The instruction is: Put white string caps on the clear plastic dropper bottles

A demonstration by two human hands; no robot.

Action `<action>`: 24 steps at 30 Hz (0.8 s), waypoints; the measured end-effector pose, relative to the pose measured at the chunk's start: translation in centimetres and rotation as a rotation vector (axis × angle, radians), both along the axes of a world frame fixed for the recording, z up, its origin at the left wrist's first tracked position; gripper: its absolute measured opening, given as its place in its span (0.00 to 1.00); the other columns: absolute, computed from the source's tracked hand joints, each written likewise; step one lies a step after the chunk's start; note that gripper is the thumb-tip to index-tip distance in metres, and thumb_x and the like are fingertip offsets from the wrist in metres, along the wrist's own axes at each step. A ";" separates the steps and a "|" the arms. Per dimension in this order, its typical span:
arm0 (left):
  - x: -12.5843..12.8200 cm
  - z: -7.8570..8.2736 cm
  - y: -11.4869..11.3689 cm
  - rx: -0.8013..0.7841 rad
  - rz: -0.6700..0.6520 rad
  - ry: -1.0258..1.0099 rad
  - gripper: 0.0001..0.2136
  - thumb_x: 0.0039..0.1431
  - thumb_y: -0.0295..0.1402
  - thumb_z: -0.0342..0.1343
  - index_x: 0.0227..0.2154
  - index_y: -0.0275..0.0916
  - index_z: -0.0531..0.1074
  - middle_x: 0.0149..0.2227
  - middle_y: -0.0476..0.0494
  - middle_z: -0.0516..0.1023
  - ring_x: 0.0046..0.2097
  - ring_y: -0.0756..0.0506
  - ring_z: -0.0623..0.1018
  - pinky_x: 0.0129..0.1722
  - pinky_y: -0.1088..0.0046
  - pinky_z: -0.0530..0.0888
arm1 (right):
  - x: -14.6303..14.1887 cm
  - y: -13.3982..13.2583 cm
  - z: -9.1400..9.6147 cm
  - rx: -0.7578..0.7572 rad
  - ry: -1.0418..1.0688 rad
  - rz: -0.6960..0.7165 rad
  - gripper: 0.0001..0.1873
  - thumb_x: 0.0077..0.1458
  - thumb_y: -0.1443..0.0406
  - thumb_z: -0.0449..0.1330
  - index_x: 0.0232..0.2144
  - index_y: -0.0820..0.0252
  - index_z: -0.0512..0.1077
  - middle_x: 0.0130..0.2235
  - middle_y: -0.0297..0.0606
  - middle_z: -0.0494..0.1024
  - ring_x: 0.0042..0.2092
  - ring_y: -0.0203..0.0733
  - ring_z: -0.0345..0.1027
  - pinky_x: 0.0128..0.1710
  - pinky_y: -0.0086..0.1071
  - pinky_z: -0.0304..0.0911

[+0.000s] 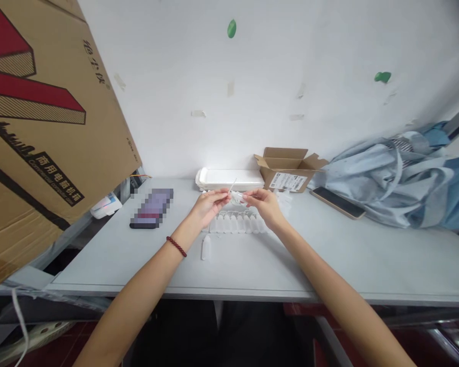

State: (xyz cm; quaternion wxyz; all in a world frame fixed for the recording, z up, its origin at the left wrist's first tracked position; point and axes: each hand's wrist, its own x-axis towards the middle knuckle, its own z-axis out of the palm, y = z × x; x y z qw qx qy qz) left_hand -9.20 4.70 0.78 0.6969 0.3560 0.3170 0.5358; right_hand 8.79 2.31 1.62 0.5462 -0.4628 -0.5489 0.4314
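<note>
My left hand [210, 205] and my right hand [265, 203] meet above the grey table [329, 265], fingers pinched together on a small clear plastic bottle [237, 197]. A thin stick-like piece pokes up from the left fingers. Right under the hands lies a row of several small white dropper bottles [237, 224]. One more white bottle [206, 247] stands alone nearer to me, beside my left wrist, which wears a dark red bead bracelet.
A white plastic tray [229, 179] and an open cardboard box [288, 169] sit against the wall. A phone [152, 208] lies at left, another phone [338, 202] at right beside a heap of blue cloth [398, 176]. A big cardboard carton [38, 117] looms at left.
</note>
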 end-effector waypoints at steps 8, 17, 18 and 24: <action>-0.1 0.1 0.1 -0.005 -0.028 -0.022 0.06 0.49 0.18 0.58 0.31 0.29 0.76 0.28 0.43 0.78 0.32 0.52 0.78 0.38 0.79 0.74 | 0.5 0.3 0.2 -0.015 -0.005 0.008 0.15 0.38 0.56 0.68 0.25 0.62 0.73 0.26 0.37 0.77 0.29 0.38 0.69 0.33 0.34 0.64; -0.3 -0.2 0.3 -0.030 -0.020 -0.017 0.05 0.49 0.17 0.58 0.29 0.28 0.75 0.26 0.43 0.76 0.30 0.52 0.77 0.36 0.77 0.74 | 0.3 -0.1 -0.2 -0.029 0.032 0.125 0.14 0.39 0.57 0.68 0.24 0.61 0.72 0.27 0.37 0.77 0.30 0.38 0.70 0.33 0.32 0.63; -0.3 -0.1 0.3 -0.029 -0.023 -0.018 0.04 0.49 0.17 0.58 0.29 0.28 0.75 0.26 0.44 0.76 0.30 0.52 0.77 0.36 0.77 0.74 | 0.3 0.0 -0.4 -0.026 0.027 0.122 0.14 0.39 0.57 0.68 0.24 0.61 0.72 0.26 0.37 0.77 0.29 0.38 0.70 0.33 0.32 0.63; -0.3 0.5 0.0 -0.014 -0.052 -0.011 0.05 0.49 0.19 0.59 0.30 0.28 0.76 0.29 0.42 0.78 0.30 0.52 0.77 0.36 0.78 0.74 | 0.3 0.0 -0.3 -0.018 0.036 0.123 0.14 0.39 0.57 0.68 0.24 0.62 0.72 0.26 0.37 0.77 0.30 0.39 0.70 0.33 0.33 0.64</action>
